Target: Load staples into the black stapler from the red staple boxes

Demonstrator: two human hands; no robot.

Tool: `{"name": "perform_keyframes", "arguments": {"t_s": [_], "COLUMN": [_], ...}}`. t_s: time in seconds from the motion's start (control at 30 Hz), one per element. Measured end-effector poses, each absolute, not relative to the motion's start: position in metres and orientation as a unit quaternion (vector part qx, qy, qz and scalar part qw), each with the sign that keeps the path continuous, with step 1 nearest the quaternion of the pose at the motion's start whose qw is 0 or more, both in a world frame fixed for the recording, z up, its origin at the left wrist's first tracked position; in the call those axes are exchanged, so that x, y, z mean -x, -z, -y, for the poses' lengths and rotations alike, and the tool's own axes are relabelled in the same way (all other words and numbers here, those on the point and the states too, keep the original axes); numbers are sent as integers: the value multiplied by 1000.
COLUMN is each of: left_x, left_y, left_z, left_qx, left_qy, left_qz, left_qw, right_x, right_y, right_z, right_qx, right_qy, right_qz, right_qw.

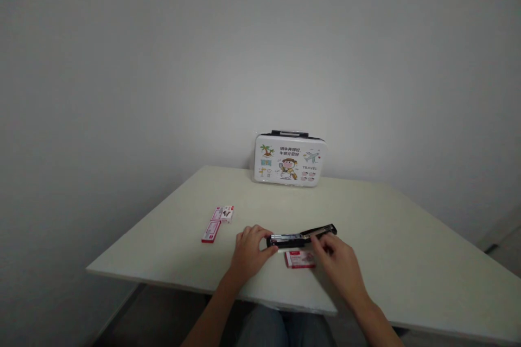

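Note:
A black stapler [290, 240], its two arms swung wide open, is held above the near part of the table. My left hand [253, 249] grips its left end between thumb and fingers. At the right arm of the stapler is my right hand [337, 259], with the fingers curled and the index finger and thumb close to the metal inside. Whether a small piece sits between those fingertips is too small to tell. Just below the stapler, a red and white small box [300, 259] lies flat on the table, between my two hands.
Two flat pink and white boxes [210, 232] and a small white box [227, 214] lie together on the left of the white table [171, 249]. A white case with cartoon prints [288, 161] stands at the back against the grey wall [260, 54].

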State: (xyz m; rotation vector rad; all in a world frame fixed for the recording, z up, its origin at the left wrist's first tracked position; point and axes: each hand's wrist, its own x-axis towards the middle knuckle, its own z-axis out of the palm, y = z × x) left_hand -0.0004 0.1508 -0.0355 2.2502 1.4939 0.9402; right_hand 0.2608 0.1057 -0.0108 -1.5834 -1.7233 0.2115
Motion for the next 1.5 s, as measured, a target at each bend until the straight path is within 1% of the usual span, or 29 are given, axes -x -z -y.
{"name": "perform_keyframes", "arguments": {"t_s": [0.03, 0.1, 0.2, 0.27, 0.37, 0.47, 0.57, 0.6, 0.67, 0.8, 0.9, 1.03, 1.1, 1.17, 1.23, 1.37, 1.5], "left_x": [0, -1, -1, -1, -1, -1, -1, -1, -2, -2, -8, -31, -42, -45, -37, 0, 22], "left_y": [35, 35, 34, 34, 35, 36, 36, 36, 35, 30, 20, 4, -2, -5, -8, -11, -8], "left_z": [-151, -150, -149, -149, -150, -151, -152, -152, -152, -149, -139, -117, -111, -113, -123, -151, -163], "left_qx": [-779, -780, -785, -787, -786, -786, -785, -784, -783, -784, -789, -870, -905, -922, -923, -901, -897], "left_qy": [-324, -323, -320, -321, -328, -334, -331, -328, -319, -313, -331, -299, -266, -233, -209, -175, -198], "left_qz": [-518, -517, -510, -506, -502, -500, -505, -508, -513, -519, -505, -374, -304, -273, -283, -363, -354], "left_qw": [142, 141, 145, 150, 150, 143, 140, 142, 147, 136, 115, 122, 133, 146, 154, 162, 175], "right_x": [-276, -302, -320, -315, -288, -254, -227, -222, -217, -226, -245, -271, -280, -284, -286, -287, -282], "right_y": [17, 26, 24, 12, -16, -38, -43, -42, -36, -21, -4, 23, 33, 39, 41, 43, 47], "right_z": [-106, -111, -129, -142, -157, -163, -164, -164, -165, -171, -176, -181, -181, -177, -171, -158, -150], "right_qx": [659, 673, 608, 556, 490, 440, 420, 417, 421, 447, 503, 577, 587, 579, 562, 545, 531], "right_qy": [-112, -194, -331, -357, -299, -216, -167, -158, -151, -149, -149, -214, -244, -278, -327, -425, -459], "right_qz": [639, 603, 581, 604, 702, 801, 855, 863, 865, 841, 792, 685, 638, 609, 590, 543, 530], "right_qw": [381, 382, 428, 445, 422, 343, 253, 236, 227, 266, 311, 390, 434, 465, 479, 476, 476]}}
